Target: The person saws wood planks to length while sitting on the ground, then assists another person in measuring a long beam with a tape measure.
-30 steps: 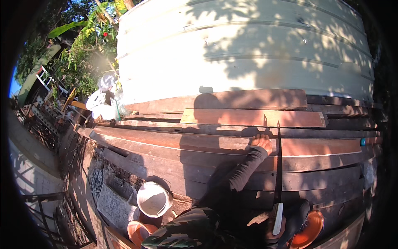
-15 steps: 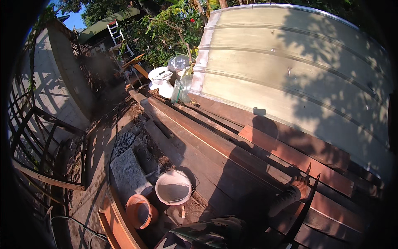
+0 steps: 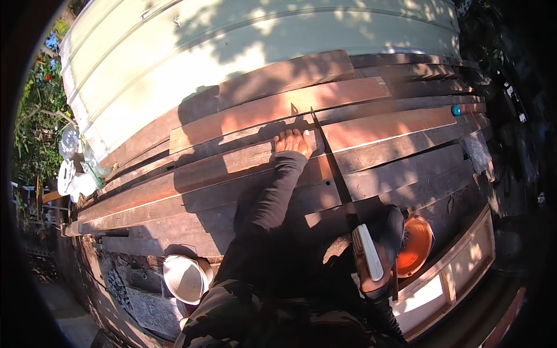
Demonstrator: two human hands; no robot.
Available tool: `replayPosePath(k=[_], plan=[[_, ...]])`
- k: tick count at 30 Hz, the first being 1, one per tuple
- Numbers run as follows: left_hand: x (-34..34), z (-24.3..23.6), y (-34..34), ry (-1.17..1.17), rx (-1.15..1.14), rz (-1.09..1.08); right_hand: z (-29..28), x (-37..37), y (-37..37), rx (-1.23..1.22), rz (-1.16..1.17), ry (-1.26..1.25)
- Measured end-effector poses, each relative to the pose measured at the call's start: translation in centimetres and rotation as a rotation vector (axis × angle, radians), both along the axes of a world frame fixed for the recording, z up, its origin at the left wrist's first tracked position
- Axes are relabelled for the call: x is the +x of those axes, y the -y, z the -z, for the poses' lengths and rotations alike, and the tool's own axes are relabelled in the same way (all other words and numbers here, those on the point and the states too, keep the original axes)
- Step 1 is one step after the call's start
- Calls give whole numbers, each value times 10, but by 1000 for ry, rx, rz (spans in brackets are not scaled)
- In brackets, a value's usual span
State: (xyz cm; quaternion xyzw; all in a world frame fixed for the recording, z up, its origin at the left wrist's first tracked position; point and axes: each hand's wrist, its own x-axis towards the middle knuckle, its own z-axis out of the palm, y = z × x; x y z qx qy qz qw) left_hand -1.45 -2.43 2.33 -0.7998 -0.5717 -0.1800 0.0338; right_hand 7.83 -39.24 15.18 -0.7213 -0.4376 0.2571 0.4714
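Observation:
A long brown wooden plank [image 3: 232, 163] lies among other boards, and my left hand [image 3: 293, 143] presses on it near its right end with the fingers curled over the far edge. Just right of that hand, the dark blade of a handsaw [image 3: 336, 171] runs across, beside the plank's end. Whether its teeth touch the wood I cannot tell. Its pale handle [image 3: 368, 252] is in my right hand [image 3: 373, 274], closed round it near my body. The blade's tip points away from me, past the plank, and its shadow falls on the boards.
Several boards [image 3: 400, 124] lie side by side beneath a large cream metal sheet [image 3: 232, 35]. A white bucket [image 3: 187, 278] stands at lower left, an orange bucket [image 3: 416, 246] right of my right hand. A wooden frame [image 3: 449, 281] leans at lower right. White toilet bowl [image 3: 75, 180] far left.
My view has swung to the right and down, so my left hand and the plank now sit mid-picture. The saw's handle and my right hand have come into sight. My left hand stays on the plank.

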Motion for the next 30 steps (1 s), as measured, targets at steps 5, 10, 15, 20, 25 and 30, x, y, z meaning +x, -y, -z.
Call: replayPosePath(k=[5,10,15,20,25,30], plan=[[5,-5,-4,24,-44,35,84,8,-134,328,37,-1],[-17,1,-12,25,-39,8,56,-14,-58,151,-18,-101],[-16,-5,2,11,-42,-8,22,-23,53,-32,31,-354],[-7,-1,3,23,48,29,82,-3,-111,194,-19,-235],[-9,-1,-11,-23,21,25,85,-2,-145,152,9,-143],[-20,5,-5,27,68,5,39,-17,37,0,3,-72]])
